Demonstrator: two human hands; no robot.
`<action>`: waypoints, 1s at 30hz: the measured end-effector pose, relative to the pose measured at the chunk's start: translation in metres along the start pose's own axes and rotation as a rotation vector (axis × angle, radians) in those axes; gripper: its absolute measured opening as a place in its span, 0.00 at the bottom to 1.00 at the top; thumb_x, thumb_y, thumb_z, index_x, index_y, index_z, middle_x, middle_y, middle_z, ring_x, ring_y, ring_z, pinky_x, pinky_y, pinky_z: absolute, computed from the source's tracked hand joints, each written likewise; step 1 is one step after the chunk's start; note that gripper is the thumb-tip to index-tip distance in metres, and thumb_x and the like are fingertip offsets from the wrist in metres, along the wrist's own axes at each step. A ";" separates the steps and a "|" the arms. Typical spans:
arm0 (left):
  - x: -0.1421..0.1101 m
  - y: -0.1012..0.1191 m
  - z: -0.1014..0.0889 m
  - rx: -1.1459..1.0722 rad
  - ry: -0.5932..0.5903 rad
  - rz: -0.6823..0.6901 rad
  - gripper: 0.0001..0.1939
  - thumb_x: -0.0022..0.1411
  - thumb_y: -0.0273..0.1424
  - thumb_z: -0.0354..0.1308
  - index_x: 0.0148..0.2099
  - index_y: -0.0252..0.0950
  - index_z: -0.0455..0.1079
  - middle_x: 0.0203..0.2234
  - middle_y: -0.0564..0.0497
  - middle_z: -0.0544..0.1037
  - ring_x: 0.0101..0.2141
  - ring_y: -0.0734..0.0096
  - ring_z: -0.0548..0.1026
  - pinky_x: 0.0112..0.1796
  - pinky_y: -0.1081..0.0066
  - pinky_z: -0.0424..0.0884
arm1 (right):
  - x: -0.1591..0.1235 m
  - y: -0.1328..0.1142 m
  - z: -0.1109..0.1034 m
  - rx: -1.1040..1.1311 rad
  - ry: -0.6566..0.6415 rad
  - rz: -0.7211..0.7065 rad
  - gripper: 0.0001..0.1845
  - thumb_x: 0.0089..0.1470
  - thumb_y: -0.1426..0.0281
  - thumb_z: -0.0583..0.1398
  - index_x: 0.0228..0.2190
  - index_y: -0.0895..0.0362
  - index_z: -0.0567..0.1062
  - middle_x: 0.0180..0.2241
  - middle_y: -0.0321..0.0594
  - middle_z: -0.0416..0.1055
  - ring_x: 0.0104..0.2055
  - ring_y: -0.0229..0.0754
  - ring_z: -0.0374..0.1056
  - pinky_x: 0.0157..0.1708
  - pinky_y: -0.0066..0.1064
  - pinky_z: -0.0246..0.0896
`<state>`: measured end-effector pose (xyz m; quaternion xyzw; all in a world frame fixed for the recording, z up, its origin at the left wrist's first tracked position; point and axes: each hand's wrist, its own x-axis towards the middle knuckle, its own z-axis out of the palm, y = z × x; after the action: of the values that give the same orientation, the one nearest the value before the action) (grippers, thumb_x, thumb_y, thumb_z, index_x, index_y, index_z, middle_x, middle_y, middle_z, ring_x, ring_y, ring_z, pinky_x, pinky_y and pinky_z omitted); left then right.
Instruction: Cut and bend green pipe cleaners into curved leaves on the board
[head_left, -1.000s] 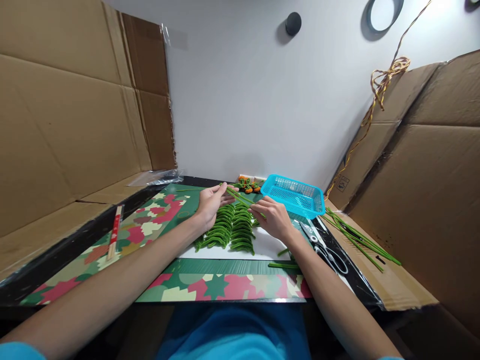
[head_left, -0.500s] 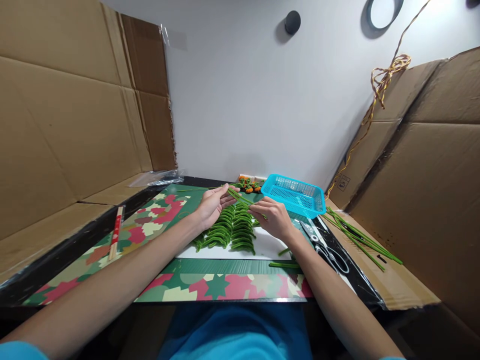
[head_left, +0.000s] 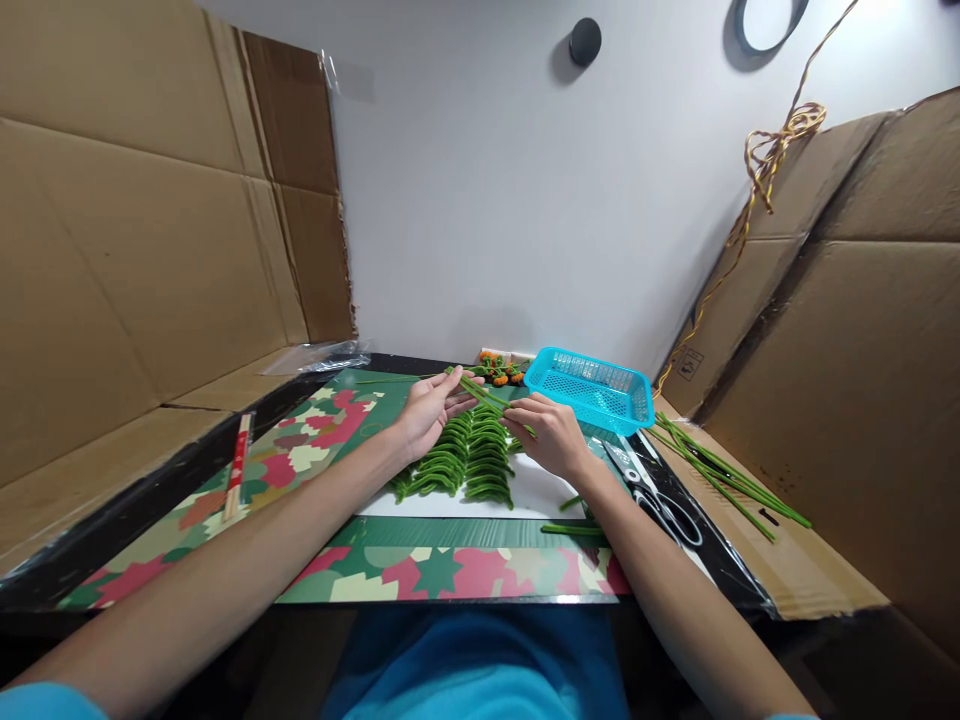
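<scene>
Between my two hands stretch several thin green pipe cleaners, held slanting above the mat. My left hand pinches their upper left end with thumb and fingers. Closed on the lower right end is my right hand, knuckles up. Beneath them, rows of short curved green fuzzy pieces lie on a white sheet, partly covered by my hands. More straight green pipe cleaners rest beside my right forearm, which hides part of them.
A blue basket stands behind my right hand, with small orange and green pieces to its left. Scissors and long green stems lie right. Wrapped chopsticks lie left. Cardboard walls flank both sides.
Both hands keep their hold on the pipe cleaners in nearly the same place. The whole view has shifted very slightly; nothing was let go or picked up.
</scene>
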<state>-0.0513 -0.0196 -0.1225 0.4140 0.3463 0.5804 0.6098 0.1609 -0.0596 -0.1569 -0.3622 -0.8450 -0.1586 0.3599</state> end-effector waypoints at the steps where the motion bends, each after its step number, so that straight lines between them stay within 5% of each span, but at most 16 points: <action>1: 0.000 0.000 0.000 0.004 -0.004 0.007 0.07 0.74 0.27 0.61 0.41 0.29 0.77 0.38 0.40 0.87 0.31 0.72 0.85 0.35 0.75 0.82 | 0.000 0.000 0.001 -0.002 0.001 0.004 0.15 0.73 0.66 0.58 0.38 0.53 0.84 0.39 0.40 0.84 0.39 0.43 0.74 0.38 0.33 0.64; 30: 0.002 -0.015 -0.004 0.106 -0.012 0.124 0.11 0.65 0.33 0.71 0.42 0.29 0.81 0.42 0.38 0.87 0.37 0.66 0.86 0.41 0.70 0.83 | -0.001 -0.003 0.001 -0.007 -0.034 0.058 0.13 0.71 0.71 0.60 0.33 0.52 0.81 0.36 0.36 0.84 0.35 0.40 0.74 0.34 0.29 0.58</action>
<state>-0.0486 -0.0173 -0.1378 0.4699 0.3467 0.5953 0.5518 0.1588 -0.0610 -0.1581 -0.3906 -0.8396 -0.1451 0.3486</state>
